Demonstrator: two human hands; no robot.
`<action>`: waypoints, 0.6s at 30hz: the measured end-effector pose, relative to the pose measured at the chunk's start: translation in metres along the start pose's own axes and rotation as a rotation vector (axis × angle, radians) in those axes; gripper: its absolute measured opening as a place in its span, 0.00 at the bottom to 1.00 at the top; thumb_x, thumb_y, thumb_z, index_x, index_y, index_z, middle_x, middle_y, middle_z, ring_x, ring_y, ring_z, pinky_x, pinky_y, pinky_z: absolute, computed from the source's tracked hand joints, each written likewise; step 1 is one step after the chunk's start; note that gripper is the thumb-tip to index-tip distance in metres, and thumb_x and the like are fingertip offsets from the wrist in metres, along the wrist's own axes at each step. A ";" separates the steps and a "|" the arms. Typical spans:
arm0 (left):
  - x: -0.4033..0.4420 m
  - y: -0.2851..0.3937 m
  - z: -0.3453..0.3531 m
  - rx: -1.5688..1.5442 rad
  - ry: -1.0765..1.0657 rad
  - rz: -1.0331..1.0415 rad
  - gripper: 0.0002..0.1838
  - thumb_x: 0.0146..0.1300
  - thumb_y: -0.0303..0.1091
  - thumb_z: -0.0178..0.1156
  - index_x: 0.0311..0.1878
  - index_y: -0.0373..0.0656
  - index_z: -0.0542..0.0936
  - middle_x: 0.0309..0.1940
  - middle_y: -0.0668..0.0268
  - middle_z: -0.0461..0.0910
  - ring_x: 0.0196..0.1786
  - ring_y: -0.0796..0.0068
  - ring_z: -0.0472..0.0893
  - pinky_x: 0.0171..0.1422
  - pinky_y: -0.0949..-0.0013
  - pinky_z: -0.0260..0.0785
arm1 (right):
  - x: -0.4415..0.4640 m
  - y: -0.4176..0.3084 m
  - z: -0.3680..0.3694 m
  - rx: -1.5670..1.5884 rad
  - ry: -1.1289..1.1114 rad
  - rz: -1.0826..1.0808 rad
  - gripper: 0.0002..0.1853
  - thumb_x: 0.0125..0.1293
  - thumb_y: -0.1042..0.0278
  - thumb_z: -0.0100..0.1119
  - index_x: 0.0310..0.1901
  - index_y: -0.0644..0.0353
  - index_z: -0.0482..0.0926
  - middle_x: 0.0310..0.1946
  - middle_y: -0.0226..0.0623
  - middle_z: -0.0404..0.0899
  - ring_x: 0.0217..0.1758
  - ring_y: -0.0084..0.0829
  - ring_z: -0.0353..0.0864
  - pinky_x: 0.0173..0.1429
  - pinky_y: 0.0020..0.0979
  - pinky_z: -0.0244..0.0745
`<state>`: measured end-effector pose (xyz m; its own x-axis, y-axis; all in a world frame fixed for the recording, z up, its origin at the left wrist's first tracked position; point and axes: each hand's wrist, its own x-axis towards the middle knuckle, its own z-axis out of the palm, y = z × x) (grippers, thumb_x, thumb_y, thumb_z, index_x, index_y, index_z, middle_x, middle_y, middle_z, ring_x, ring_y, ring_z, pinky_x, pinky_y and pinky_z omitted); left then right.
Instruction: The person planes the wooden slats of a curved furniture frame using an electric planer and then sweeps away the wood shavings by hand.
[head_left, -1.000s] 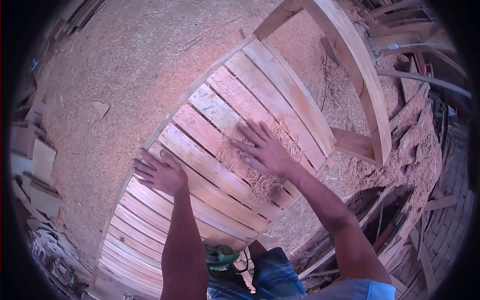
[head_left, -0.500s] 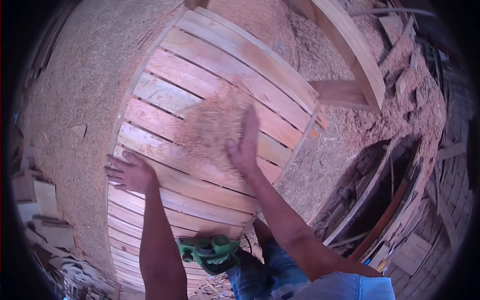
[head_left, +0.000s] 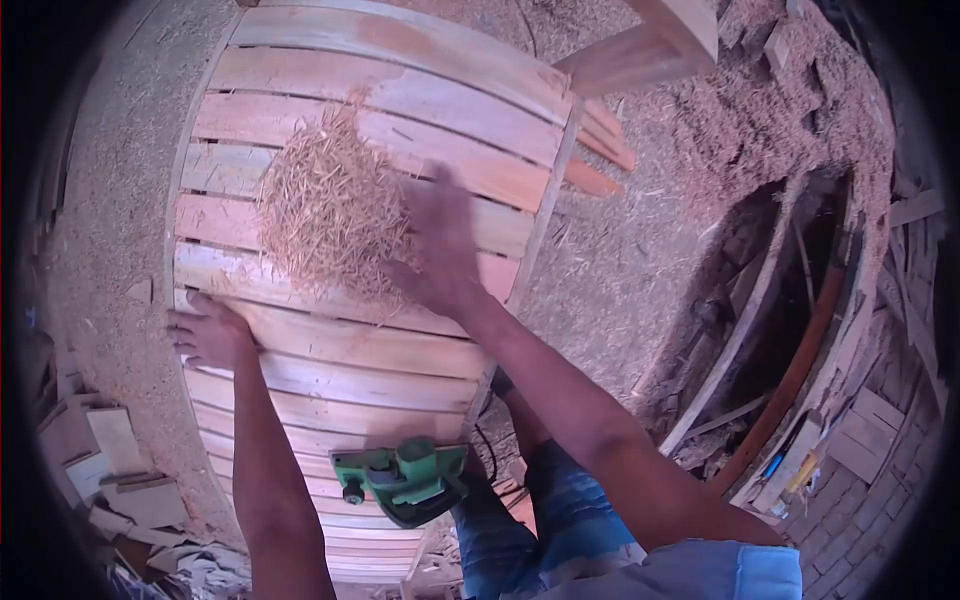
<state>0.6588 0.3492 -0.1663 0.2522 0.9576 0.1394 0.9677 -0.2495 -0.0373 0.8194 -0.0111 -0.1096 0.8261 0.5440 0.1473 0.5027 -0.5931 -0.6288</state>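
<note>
My left hand [head_left: 213,333] lies open with spread fingers on the left edge of a slatted wooden panel [head_left: 350,347]. Flat and blurred by motion, my right hand [head_left: 440,248] is over the slats, its fingers stretched out and thumb apart. Just left of it sits a heap of wood shavings [head_left: 335,205], which the thumb side borders or touches. A green electric planer [head_left: 405,480] rests on the panel nearer my body, between my forearms, held by neither hand.
A wooden frame piece [head_left: 640,60] stands at the panel's upper right corner, with orange-toned offcuts [head_left: 595,175] nearby. Sawdust covers the ground on both sides. A dark pit [head_left: 770,270] lies to the right. Board scraps [head_left: 115,450] are piled at lower left.
The shavings have shifted left across the slats into a tighter heap, with my right hand following beside them. My left hand stays on the panel edge. The camera view has shifted.
</note>
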 end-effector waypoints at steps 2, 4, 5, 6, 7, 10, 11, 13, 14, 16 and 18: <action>-0.002 -0.004 0.000 -0.036 0.006 0.044 0.50 0.87 0.74 0.32 0.93 0.41 0.55 0.92 0.38 0.54 0.91 0.28 0.55 0.92 0.27 0.46 | -0.071 0.002 -0.009 -0.123 0.015 0.211 0.68 0.62 0.30 0.79 0.91 0.64 0.52 0.88 0.77 0.49 0.91 0.79 0.48 0.91 0.75 0.43; -0.003 -0.003 -0.002 -0.108 0.021 0.109 0.48 0.88 0.72 0.34 0.93 0.42 0.56 0.91 0.38 0.54 0.91 0.28 0.55 0.92 0.27 0.47 | -0.112 -0.004 -0.007 -0.205 -0.068 0.263 0.75 0.57 0.23 0.80 0.92 0.62 0.48 0.87 0.81 0.46 0.91 0.81 0.47 0.90 0.76 0.44; 0.002 -0.008 0.013 0.031 0.093 0.287 0.45 0.88 0.69 0.38 0.92 0.43 0.59 0.91 0.39 0.56 0.90 0.28 0.57 0.90 0.26 0.50 | -0.123 -0.006 0.000 -0.205 -0.069 0.213 0.76 0.56 0.21 0.79 0.92 0.62 0.48 0.87 0.81 0.46 0.91 0.81 0.46 0.90 0.76 0.45; 0.004 -0.018 0.033 0.178 0.160 0.460 0.42 0.88 0.66 0.43 0.90 0.45 0.62 0.91 0.40 0.57 0.89 0.28 0.60 0.89 0.25 0.53 | -0.128 -0.010 0.008 -0.206 -0.075 0.166 0.78 0.54 0.18 0.78 0.92 0.62 0.47 0.87 0.82 0.45 0.91 0.81 0.46 0.90 0.77 0.45; 0.013 -0.024 0.041 0.329 0.224 0.630 0.38 0.88 0.62 0.47 0.88 0.46 0.65 0.90 0.42 0.59 0.88 0.28 0.62 0.87 0.24 0.55 | -0.117 -0.012 0.015 -0.223 -0.041 0.110 0.78 0.54 0.13 0.72 0.92 0.62 0.48 0.87 0.83 0.44 0.92 0.80 0.44 0.90 0.76 0.45; 0.002 0.015 0.010 0.192 0.156 0.734 0.33 0.90 0.56 0.47 0.86 0.46 0.68 0.90 0.44 0.60 0.88 0.28 0.62 0.87 0.26 0.55 | -0.062 -0.018 0.039 -0.146 0.000 0.018 0.77 0.58 0.11 0.68 0.92 0.63 0.47 0.88 0.82 0.43 0.92 0.79 0.44 0.91 0.74 0.46; -0.003 0.037 -0.002 -0.033 0.047 0.652 0.36 0.90 0.59 0.42 0.88 0.46 0.65 0.91 0.45 0.59 0.89 0.30 0.59 0.90 0.28 0.50 | -0.042 -0.019 0.048 -0.169 0.038 0.020 0.76 0.59 0.10 0.65 0.92 0.62 0.48 0.88 0.82 0.43 0.93 0.77 0.44 0.92 0.72 0.46; -0.018 0.094 -0.037 -0.480 -0.176 0.480 0.42 0.90 0.65 0.32 0.93 0.45 0.58 0.92 0.47 0.57 0.92 0.33 0.53 0.95 0.32 0.39 | -0.004 -0.021 0.055 -0.080 0.137 0.037 0.71 0.65 0.12 0.63 0.92 0.63 0.49 0.87 0.81 0.46 0.93 0.75 0.44 0.93 0.70 0.45; -0.021 0.112 -0.031 -0.489 -0.143 0.548 0.42 0.90 0.64 0.27 0.93 0.44 0.56 0.93 0.49 0.55 0.92 0.32 0.52 0.96 0.35 0.35 | 0.011 -0.023 0.055 -0.042 0.180 0.048 0.69 0.67 0.14 0.62 0.92 0.64 0.50 0.87 0.81 0.48 0.93 0.74 0.44 0.93 0.69 0.44; -0.041 0.152 -0.051 -0.792 -0.231 0.668 0.40 0.90 0.61 0.28 0.91 0.43 0.63 0.91 0.49 0.62 0.92 0.32 0.53 0.96 0.38 0.31 | 0.033 -0.027 0.051 0.014 0.212 0.094 0.63 0.73 0.21 0.62 0.91 0.65 0.52 0.87 0.80 0.50 0.93 0.73 0.46 0.94 0.67 0.41; -0.051 0.188 -0.054 -0.946 -0.329 0.755 0.39 0.90 0.59 0.32 0.88 0.42 0.68 0.88 0.48 0.67 0.92 0.32 0.53 0.96 0.39 0.32 | 0.047 -0.021 0.052 0.099 0.237 0.120 0.57 0.78 0.28 0.60 0.91 0.66 0.54 0.87 0.77 0.52 0.93 0.72 0.47 0.95 0.66 0.40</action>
<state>0.8284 0.2457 -0.1273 0.8627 0.4875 0.1347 0.2379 -0.6260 0.7426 0.8339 0.0578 -0.1294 0.9205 0.3126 0.2344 0.3801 -0.5774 -0.7226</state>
